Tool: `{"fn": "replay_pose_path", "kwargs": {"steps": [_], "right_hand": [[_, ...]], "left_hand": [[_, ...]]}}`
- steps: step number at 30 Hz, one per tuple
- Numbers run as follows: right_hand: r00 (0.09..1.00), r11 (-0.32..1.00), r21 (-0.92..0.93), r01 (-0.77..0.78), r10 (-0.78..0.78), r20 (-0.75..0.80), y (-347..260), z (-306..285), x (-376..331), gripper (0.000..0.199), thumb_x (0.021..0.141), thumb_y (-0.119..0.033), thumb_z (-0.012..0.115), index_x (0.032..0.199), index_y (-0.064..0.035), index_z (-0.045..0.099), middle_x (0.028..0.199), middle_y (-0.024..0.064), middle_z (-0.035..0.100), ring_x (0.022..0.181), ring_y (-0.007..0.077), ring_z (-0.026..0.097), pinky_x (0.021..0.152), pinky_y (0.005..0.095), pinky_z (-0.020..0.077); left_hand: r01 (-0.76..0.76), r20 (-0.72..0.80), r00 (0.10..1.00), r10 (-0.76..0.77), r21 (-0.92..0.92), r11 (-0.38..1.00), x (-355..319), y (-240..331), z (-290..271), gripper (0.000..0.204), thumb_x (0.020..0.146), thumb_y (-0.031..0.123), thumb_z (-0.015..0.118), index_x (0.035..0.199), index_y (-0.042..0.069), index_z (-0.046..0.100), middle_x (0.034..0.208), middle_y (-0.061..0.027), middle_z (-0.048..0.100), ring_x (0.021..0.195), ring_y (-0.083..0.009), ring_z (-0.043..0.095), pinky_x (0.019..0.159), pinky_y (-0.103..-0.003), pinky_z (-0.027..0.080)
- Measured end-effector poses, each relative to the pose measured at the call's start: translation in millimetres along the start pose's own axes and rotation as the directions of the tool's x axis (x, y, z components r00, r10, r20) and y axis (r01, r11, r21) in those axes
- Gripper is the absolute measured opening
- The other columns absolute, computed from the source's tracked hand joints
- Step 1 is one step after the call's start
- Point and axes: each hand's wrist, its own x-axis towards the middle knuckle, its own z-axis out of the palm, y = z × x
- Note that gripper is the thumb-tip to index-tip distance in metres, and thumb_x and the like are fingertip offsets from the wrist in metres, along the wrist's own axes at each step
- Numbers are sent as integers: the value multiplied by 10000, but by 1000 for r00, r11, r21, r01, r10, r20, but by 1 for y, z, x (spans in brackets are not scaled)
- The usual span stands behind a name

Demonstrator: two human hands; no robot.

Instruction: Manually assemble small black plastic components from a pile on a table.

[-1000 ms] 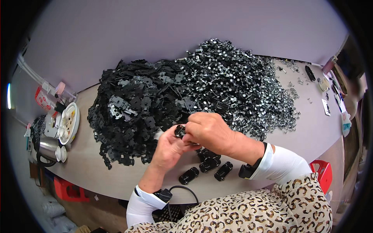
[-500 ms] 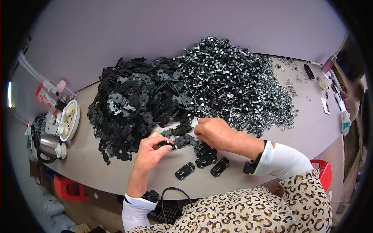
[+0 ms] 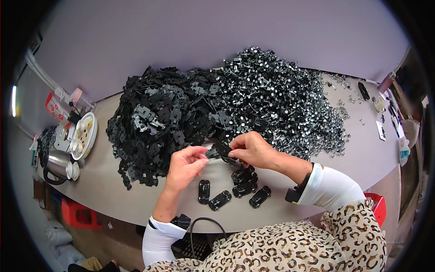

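Observation:
My right hand (image 3: pixel 254 150) is closed on a flat black toy-car chassis plate (image 3: pixel 222 148), held tilted just above the table in front of the piles. Close to the plate's left end is my left hand (image 3: pixel 186 167), thumb and fingertips drawn together; anything between them is too small to make out. Below my hands lie several black toy-car chassis with wheels, among them one (image 3: pixel 204 191) set upright on the left, one (image 3: pixel 220 200) slanted beside it, and another (image 3: pixel 260 197) on the right. More of them sit clustered under my right wrist.
A large heap of black chassis plates (image 3: pixel 154 113) stands behind my left hand. Touching it on the right is a heap of small wheel-and-axle pieces (image 3: pixel 281 104). A steel kettle (image 3: pixel 59 164) and an oval tray (image 3: pixel 93 136) are at the left; a black stapler-like object (image 3: pixel 364 90) lies far right.
The wheeled chassis that was in my left hand now lies on the table, left of the others. My right hand has lifted a chassis plate, and my left hand has moved right toward it.

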Motion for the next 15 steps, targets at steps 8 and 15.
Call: {"fn": "replay_pose_path", "kwargs": {"steps": [8,15], "right_hand": [[986,976,142,168,-168,-7,19,2,4,79,840,-8,623,827,12,547,670,18,589,564,68,560,488,222,465],[980,981,-90,174,-181,-82,20,0,-1,206,832,-102,670,980,32,618,735,54,647,674,83,607,529,223,483]], "left_hand": [[199,218,970,-106,-464,863,15,-10,34,183,839,12,635,1020,-15,635,809,-21,604,590,-78,528,486,-203,427],[39,-80,993,-86,-467,884,23,-18,29,112,882,77,616,811,-9,621,734,-101,653,537,-113,592,432,-198,443]]}}
